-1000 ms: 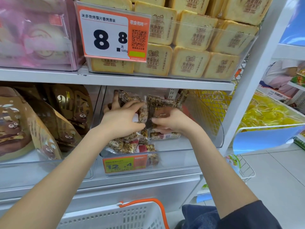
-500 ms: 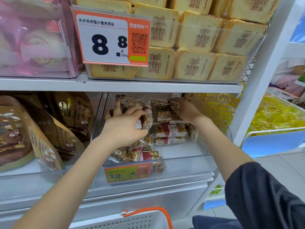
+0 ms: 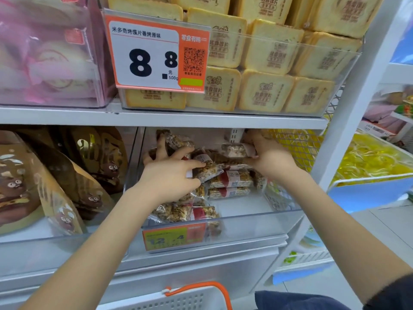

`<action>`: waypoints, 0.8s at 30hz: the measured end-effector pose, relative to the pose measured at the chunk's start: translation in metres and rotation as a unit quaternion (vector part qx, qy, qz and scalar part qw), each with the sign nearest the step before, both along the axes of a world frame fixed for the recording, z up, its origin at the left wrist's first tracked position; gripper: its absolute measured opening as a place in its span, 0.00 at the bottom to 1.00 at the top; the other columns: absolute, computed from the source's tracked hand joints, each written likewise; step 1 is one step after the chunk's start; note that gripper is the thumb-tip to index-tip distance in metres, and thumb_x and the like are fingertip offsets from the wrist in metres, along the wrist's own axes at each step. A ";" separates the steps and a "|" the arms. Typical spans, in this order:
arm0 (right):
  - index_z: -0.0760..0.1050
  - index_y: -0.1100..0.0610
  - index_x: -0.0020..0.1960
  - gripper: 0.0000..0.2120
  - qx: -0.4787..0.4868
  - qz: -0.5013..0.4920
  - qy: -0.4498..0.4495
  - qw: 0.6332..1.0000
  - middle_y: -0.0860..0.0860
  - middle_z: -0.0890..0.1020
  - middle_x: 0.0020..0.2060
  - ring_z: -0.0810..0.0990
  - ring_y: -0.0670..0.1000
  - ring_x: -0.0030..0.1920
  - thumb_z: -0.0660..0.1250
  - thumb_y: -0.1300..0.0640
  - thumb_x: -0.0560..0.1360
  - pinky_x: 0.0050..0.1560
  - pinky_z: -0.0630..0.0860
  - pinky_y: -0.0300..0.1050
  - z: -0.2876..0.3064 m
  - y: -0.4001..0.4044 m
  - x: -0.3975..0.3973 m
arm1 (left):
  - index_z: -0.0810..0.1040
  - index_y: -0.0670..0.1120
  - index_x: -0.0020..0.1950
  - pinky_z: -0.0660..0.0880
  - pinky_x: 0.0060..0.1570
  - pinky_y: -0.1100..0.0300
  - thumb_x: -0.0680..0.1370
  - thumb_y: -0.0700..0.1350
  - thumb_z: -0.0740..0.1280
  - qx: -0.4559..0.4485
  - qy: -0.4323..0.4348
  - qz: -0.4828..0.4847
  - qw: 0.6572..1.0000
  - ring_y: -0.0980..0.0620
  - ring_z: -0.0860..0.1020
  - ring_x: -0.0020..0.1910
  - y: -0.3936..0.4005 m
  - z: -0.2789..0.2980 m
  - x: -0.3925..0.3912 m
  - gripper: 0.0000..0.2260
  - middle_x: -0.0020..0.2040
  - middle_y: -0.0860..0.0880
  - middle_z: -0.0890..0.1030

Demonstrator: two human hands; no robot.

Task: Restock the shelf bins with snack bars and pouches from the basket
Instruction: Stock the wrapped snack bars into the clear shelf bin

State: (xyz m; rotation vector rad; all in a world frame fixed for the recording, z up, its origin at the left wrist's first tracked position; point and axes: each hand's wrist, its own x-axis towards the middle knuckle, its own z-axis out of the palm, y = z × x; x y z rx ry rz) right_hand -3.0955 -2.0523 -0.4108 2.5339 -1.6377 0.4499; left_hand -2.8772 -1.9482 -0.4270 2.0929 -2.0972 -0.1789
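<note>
Two hands reach into the clear bin (image 3: 245, 222) on the lower shelf: the left hand (image 3: 169, 177) grips one of several stacked snack bars (image 3: 230, 180), while the right hand (image 3: 271, 157) pinches a paler bar (image 3: 234, 151) above them.

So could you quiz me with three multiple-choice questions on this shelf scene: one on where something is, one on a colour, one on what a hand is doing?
1. Where are the brown cartoon pouches?
A. Left of the snack-bar bin
B. Above the bread slices
C. In the basket

2. What colour is the basket handle?
A. Blue
B. Orange
C. Green

3. What is the right hand doing?
A. Hanging idle
B. Pointing at the price tag
C. Gripping a snack bar

Answers: 1 A, they fill the neighbouring left bin. 2 B, an orange loop tops the white basket. 3 C, its fingers curl round the wrapped bar.
</note>
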 end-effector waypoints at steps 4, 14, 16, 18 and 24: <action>0.63 0.52 0.58 0.21 0.038 0.009 0.143 0.989 0.48 0.70 0.38 0.71 0.56 0.46 0.69 0.51 0.70 0.37 0.67 0.46 -0.006 0.035 -0.028 | 0.63 0.71 0.67 0.45 0.70 0.35 0.75 0.59 0.59 -0.002 0.003 0.004 1.000 0.41 0.34 0.75 0.002 0.001 0.001 0.20 0.76 0.64 0.50; 0.65 0.55 0.54 0.27 0.245 0.049 0.056 0.967 0.52 0.72 0.51 0.70 0.52 0.49 0.79 0.52 0.65 0.42 0.64 0.44 -0.042 0.020 -0.035 | 0.64 0.71 0.67 0.46 0.70 0.36 0.75 0.59 0.60 -0.006 0.011 0.007 1.000 0.42 0.34 0.75 0.003 0.001 -0.001 0.20 0.76 0.64 0.51; 0.65 0.55 0.52 0.27 0.232 0.047 0.072 0.969 0.53 0.73 0.49 0.70 0.52 0.47 0.79 0.52 0.65 0.40 0.63 0.44 -0.045 0.018 -0.037 | 0.64 0.71 0.67 0.46 0.70 0.36 0.75 0.60 0.60 -0.009 0.008 0.007 1.000 0.42 0.35 0.75 0.002 0.000 -0.001 0.20 0.76 0.64 0.51; 0.66 0.55 0.52 0.25 0.218 0.059 0.075 0.971 0.52 0.74 0.49 0.71 0.52 0.47 0.79 0.52 0.65 0.40 0.65 0.44 -0.049 0.018 -0.037 | 0.64 0.71 0.66 0.46 0.70 0.35 0.75 0.60 0.60 -0.010 0.004 0.007 1.000 0.42 0.35 0.75 0.001 -0.001 0.000 0.20 0.76 0.64 0.51; 0.74 0.55 0.61 0.21 0.204 0.128 0.114 0.964 0.51 0.79 0.56 0.74 0.50 0.50 0.74 0.59 0.69 0.44 0.67 0.41 -0.051 0.018 -0.019 | 0.64 0.71 0.67 0.46 0.69 0.36 0.75 0.59 0.60 -0.017 0.011 0.005 1.000 0.42 0.35 0.75 0.002 -0.001 -0.001 0.20 0.76 0.63 0.51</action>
